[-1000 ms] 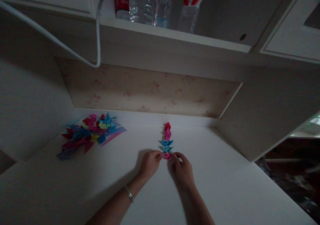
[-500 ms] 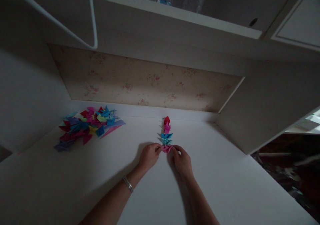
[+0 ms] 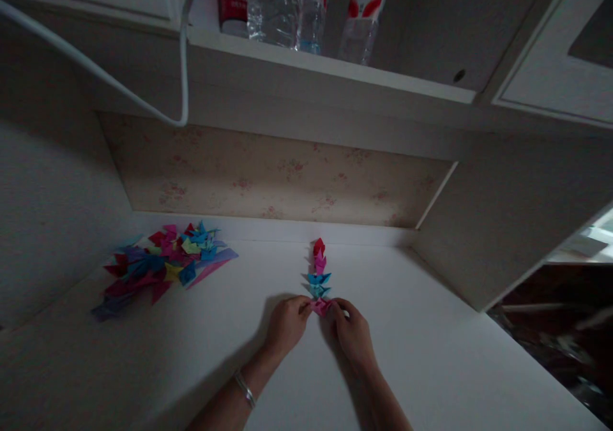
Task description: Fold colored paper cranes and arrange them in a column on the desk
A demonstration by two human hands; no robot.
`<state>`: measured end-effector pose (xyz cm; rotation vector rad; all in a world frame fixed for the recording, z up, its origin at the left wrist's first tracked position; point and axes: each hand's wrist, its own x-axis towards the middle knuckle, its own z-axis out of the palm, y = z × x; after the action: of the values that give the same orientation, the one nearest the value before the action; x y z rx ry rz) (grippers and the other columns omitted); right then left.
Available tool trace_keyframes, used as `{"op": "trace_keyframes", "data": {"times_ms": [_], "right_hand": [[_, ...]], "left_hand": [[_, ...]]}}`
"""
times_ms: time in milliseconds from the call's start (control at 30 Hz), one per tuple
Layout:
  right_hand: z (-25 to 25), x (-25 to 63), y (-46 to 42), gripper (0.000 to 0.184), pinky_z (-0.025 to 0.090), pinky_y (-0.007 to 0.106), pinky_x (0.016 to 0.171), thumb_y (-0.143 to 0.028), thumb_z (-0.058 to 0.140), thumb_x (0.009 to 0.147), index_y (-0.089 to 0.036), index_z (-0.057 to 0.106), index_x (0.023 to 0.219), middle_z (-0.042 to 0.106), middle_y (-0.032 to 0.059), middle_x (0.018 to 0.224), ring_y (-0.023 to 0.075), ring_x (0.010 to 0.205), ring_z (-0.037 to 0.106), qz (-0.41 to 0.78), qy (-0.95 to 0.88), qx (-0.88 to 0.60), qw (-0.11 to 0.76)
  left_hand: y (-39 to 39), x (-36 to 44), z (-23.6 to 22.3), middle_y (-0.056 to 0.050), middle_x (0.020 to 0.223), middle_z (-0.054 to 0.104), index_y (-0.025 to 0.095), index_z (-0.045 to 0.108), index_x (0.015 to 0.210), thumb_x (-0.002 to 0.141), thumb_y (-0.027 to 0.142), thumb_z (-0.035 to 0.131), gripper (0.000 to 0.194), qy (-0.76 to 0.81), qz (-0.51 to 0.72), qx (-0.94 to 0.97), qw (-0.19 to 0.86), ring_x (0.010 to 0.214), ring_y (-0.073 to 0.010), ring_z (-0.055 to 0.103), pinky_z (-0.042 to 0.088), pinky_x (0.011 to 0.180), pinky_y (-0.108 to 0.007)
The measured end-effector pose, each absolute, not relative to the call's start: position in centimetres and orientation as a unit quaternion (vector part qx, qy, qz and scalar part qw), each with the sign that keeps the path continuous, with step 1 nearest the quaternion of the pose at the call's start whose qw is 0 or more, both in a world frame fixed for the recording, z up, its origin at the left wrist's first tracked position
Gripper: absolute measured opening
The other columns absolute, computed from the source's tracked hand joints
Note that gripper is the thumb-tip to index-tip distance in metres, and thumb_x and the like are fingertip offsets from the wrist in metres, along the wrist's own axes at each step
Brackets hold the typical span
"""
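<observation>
Between my hands is a pink folded-paper piece (image 3: pixel 320 307), at the near end of a short column of origami pieces on the white tabletop (image 3: pixel 431 354). My left hand (image 3: pixel 287 325) pinches its left tip, and my right hand (image 3: pixel 353 332) pinches the right tip. Just beyond it lie a light teal piece (image 3: pixel 319 290) and a blue piece (image 3: pixel 319 278), both with pointed ends. Farther back come a magenta piece (image 3: pixel 320 263) and a red one (image 3: pixel 318 247). Whether the pink piece touches the teal one I cannot tell.
A heap of coloured folded paper (image 3: pixel 163 262) lies at the back left. Above, a shelf (image 3: pixel 335 70) holds clear plastic bottles (image 3: pixel 366 19) and a red container (image 3: pixel 233 3). A white cable (image 3: pixel 184 80) hangs at the upper left. A side panel (image 3: pixel 502 220) stands on the right.
My view has tilted up, so the bottles show more and the table scene sits lower. Both hands keep their pinch on the pink paper piece, which looks nearly unmoved.
</observation>
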<state>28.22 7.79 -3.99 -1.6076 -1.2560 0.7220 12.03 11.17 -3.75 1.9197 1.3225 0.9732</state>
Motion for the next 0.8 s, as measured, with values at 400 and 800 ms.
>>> {"op": "trace_keyframes", "data": {"times_ms": [400,800], "right_hand": [[-4.7,28.6,7.6,0.043,0.045,0.027,0.055,-0.048,0.050,0.078,-0.015,0.066,0.100,0.072,0.0082,0.083,0.0182,0.056,0.060,0.270,-0.457,-0.691,0.491],[-5.3,29.0,7.5,0.040,0.044,0.030,0.055,-0.039,0.051,0.076,-0.015,0.061,0.107,0.068,0.0051,0.077,0.0179,0.054,0.060,0.259,-0.453,-0.699,0.489]], "left_hand": [[10.6,11.4,-4.4,-0.008,0.096,0.072,0.016,0.067,0.100,0.078,0.019,0.061,0.024,0.504,0.371,0.689,0.366,0.082,-0.0176,0.067,0.049,0.075,-0.025],[1.9,-1.5,-0.8,0.005,0.077,0.053,0.021,0.056,0.099,0.080,0.029,0.055,0.020,0.515,0.350,0.644,0.444,0.062,-0.0105,0.047,0.036,0.058,-0.020]]}}
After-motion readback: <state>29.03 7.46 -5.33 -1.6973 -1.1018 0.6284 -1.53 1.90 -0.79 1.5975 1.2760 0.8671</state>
